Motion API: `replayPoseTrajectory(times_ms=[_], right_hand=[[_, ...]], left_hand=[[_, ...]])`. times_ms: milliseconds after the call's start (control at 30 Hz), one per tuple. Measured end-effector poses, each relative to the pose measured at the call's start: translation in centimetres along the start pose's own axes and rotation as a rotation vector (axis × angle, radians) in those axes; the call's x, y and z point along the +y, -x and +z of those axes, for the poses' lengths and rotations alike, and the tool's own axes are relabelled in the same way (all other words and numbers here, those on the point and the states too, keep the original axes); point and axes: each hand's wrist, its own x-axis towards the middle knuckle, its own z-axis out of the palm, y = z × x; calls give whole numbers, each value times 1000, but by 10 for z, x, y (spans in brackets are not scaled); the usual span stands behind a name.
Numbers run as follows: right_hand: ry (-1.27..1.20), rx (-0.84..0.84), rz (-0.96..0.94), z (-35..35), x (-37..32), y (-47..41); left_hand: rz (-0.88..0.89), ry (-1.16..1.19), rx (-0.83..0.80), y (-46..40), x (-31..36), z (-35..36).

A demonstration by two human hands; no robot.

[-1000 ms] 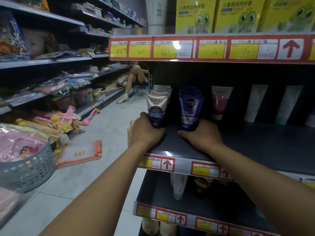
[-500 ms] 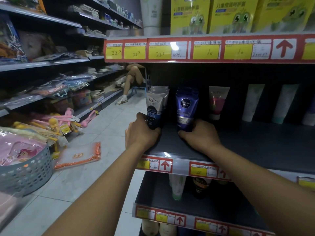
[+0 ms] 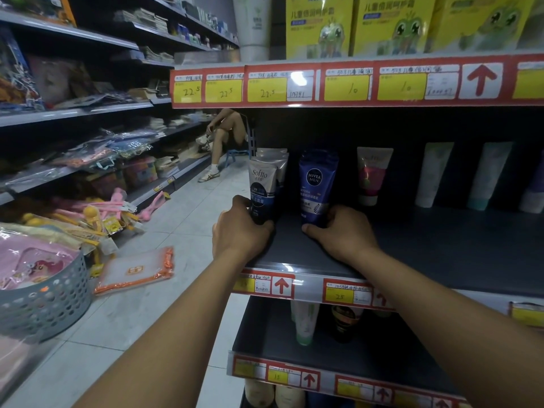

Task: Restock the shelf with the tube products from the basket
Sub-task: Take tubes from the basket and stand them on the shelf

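A dark shelf (image 3: 412, 245) runs across the right side, with red and yellow price tags (image 3: 347, 86) along the board above. At far left sits a grey basket (image 3: 47, 301) on the near edge. Two tubes stand upright, cap down, at the shelf's left end. The left hand (image 3: 240, 231) curls its fingers round the base of the grey Softto tube (image 3: 263, 187), thumb on the near side. The right hand (image 3: 341, 231) grips the foot of the blue Nivea tube (image 3: 316, 184), which rises just beyond its fingers, thumb pointing left under it.
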Motion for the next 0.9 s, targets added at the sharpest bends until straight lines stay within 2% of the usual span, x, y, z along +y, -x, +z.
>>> replayPoseTrajectory(times_ms=[500, 700, 900], right_hand=[[-20, -44, 36, -1, 3, -2], [39, -155, 60, -12, -3, 0], [7, -114, 11, -24, 4, 19]], left_hand=[[-20, 23, -17, 2, 4, -2], [-35, 130, 87, 14, 12, -11], [-6, 147, 118, 37, 21, -23]])
